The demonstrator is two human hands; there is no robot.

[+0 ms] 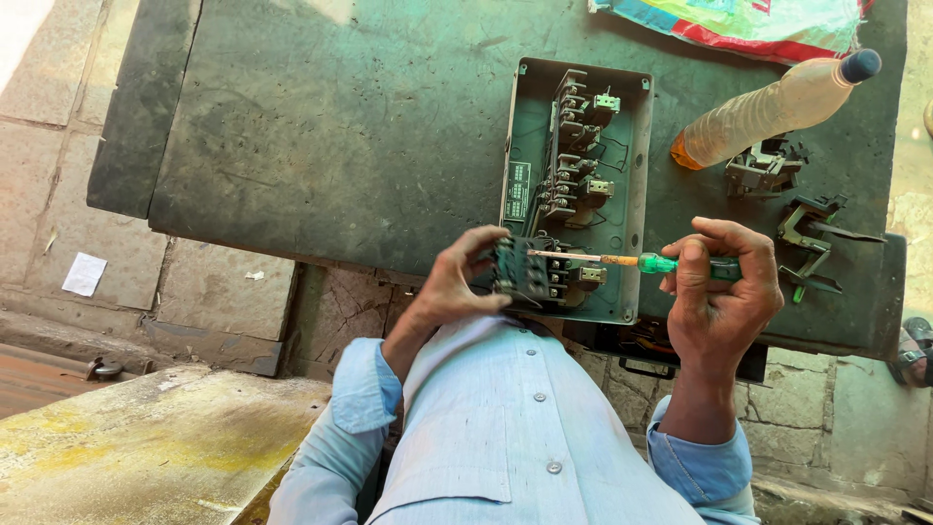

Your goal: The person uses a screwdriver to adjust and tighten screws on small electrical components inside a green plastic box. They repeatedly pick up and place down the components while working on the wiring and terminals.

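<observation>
Green metal box (632, 194) lies open on the dark table (321, 126) with switch parts still mounted inside. My left hand (457, 287) closes around the black block (520, 270) at its near end. My right hand (719, 292) grips a green-handled screwdriver (641, 262), tip at the block, so I judge the work is midway, while a plastic bottle (768, 112) of yellowish liquid lies beside.

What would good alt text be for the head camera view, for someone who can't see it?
Seen from above, a person's right hand points a green-handled screwdriver at a black electrical block steadied by the left hand, inside an open green metal switch box. A plastic bottle and loose metal parts lie nearby on the dark worktable.
</observation>
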